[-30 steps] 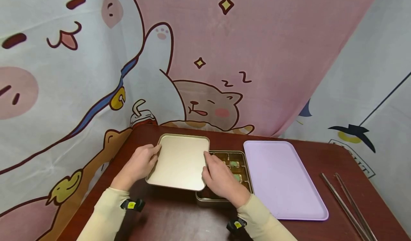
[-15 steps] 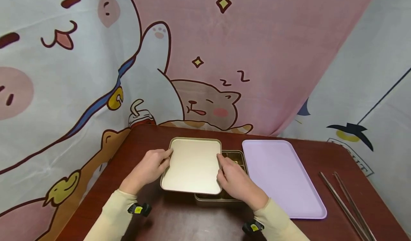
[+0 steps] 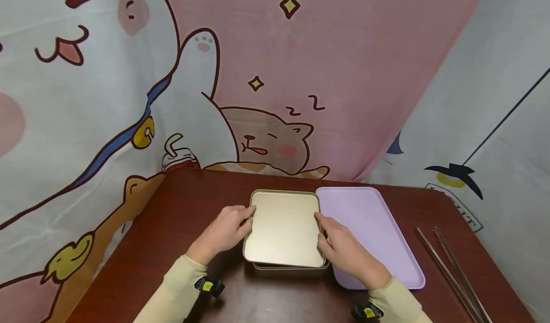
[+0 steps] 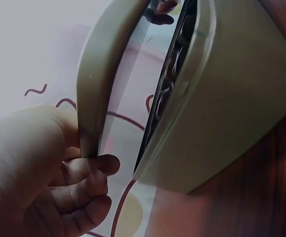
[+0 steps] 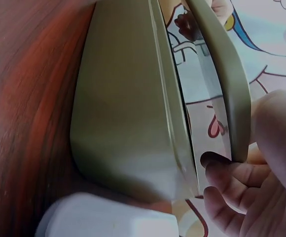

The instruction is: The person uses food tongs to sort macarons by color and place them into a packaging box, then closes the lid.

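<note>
A square pale-gold metal lid [image 3: 285, 230] is held level by both hands, over a matching gold tin box [image 3: 292, 271]. My left hand [image 3: 225, 232] pinches the lid's left edge, with fingertips curled under the rim in the left wrist view. On the opposite edge my right hand [image 3: 348, 249] grips the same way. A gap shows between the lid [image 5: 232, 84] and the box [image 5: 123, 108] in the right wrist view. From above, the lid hides the box's inside; a dark divided insert [image 4: 170, 74] peeks past the box rim in the left wrist view.
A lilac tray [image 3: 374, 227] lies just right of the box, partly behind the right hand. Long metal tongs [image 3: 455, 275] rest farther right on the dark red-brown table [image 3: 193, 194]. A cartoon-printed cloth [image 3: 365, 74] hangs behind the table.
Both hands have carried the lid rightward, from left of the box to over it. The box's compartments with green-topped items, visible a second ago, are now covered in the head view.
</note>
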A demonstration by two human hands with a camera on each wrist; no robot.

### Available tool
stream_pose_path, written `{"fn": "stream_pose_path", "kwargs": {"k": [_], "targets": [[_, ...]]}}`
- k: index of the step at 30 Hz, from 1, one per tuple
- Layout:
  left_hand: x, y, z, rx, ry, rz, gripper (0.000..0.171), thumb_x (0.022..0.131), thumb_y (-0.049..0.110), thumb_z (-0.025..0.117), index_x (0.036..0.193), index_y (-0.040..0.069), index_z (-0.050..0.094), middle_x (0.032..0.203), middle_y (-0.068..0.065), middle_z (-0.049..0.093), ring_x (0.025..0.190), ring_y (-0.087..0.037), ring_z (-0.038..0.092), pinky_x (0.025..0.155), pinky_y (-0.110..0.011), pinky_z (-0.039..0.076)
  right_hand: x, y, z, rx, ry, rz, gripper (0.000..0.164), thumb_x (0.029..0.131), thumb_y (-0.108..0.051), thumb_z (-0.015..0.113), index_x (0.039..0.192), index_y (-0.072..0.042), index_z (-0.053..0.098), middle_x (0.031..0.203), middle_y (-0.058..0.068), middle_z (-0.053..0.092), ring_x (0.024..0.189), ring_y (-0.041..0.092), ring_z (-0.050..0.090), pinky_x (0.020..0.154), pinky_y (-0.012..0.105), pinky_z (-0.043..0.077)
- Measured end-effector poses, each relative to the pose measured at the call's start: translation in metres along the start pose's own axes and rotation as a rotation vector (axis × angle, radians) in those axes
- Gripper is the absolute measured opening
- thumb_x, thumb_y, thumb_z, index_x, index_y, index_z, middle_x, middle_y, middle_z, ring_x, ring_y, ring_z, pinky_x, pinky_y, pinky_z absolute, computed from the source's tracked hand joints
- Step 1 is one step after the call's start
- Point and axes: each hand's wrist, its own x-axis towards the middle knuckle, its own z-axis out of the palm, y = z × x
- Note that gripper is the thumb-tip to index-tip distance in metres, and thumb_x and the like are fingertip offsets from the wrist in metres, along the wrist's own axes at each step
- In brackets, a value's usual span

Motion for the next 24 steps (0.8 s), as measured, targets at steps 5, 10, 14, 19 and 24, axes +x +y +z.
{"fn": "stream_pose_path", "kwargs": {"k": [5,10,14,19,24], "targets": [[0.003,0.004,0.005,-0.012,0.001,0.006,0.034,0.098,0.003,0.064,0.129,-0.011,0.068,0.083,-0.005,0.068,0.061,-0.004,0.043,0.054,-0.018,0.043,-0.005,0.006,-0.004,0.038,0.027,-0.014,0.050,0.095,0.002,0.063,0.143,0.012,0.054,0.108,0.008,0.068,0.088,0.008,0.060,0.076,0.033,0.056],[0.003,0.006,0.007,-0.015,0.020,0.024,0.033,0.098,0.004,0.065,0.127,-0.011,0.069,0.087,-0.008,0.072,0.063,-0.005,0.047,0.058,-0.019,0.046,-0.007,0.010,-0.005,0.058,0.050,-0.024,0.048,0.093,0.002,0.065,0.140,0.010,0.057,0.099,0.001,0.065,0.083,0.005,0.057,0.068,0.027,0.052],[0.003,0.006,0.008,-0.030,0.037,0.016,0.033,0.097,0.006,0.066,0.126,-0.009,0.070,0.091,-0.009,0.074,0.066,-0.007,0.052,0.060,-0.021,0.049,-0.008,0.011,-0.006,0.078,0.050,-0.016,0.048,0.093,0.000,0.067,0.140,0.009,0.058,0.100,0.003,0.066,0.082,0.005,0.057,0.064,0.023,0.050],[0.001,0.003,0.008,-0.053,0.036,-0.004,0.033,0.099,0.009,0.066,0.128,-0.006,0.071,0.097,-0.009,0.077,0.073,-0.009,0.060,0.067,-0.024,0.054,-0.008,0.011,-0.008,0.111,0.057,0.001,0.045,0.096,-0.004,0.066,0.139,0.007,0.060,0.108,0.008,0.070,0.084,0.008,0.062,0.064,0.024,0.054],[0.000,0.002,0.002,-0.123,0.002,-0.018,0.034,0.100,0.003,0.060,0.132,-0.002,0.070,0.116,-0.012,0.077,0.087,-0.013,0.067,0.076,-0.031,0.058,-0.008,0.010,-0.013,0.136,0.074,0.030,0.037,0.104,-0.002,0.055,0.139,0.006,0.062,0.133,0.017,0.069,0.113,0.026,0.070,0.091,0.045,0.061]]}}
